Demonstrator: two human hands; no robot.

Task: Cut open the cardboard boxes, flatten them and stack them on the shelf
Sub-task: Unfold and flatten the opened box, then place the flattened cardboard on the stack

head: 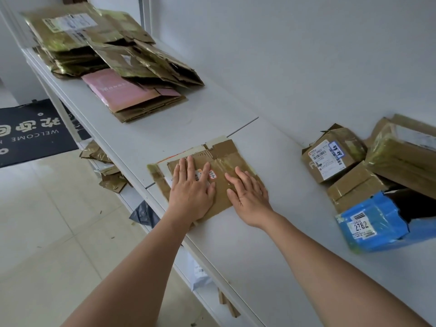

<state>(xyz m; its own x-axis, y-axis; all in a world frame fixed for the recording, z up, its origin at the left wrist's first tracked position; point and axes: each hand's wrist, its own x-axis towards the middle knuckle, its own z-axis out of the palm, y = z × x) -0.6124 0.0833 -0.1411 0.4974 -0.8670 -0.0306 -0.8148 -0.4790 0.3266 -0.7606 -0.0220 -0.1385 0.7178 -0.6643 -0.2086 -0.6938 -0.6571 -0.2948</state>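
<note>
The flattened box (pixel 212 175) is pressed down by both flat, empty hands: left hand (pixel 191 187), right hand (pixel 247 194). Light, stiff, springy; best gripped by edges.

- A plain white wall (pixel 295 55) rose behind the long white shelf (pixel 259 244).
- Pale floor tiles (pixel 59 232) lay below.
- A dark welcome mat (pixel 33 131) sat on them, lit softly.
</note>
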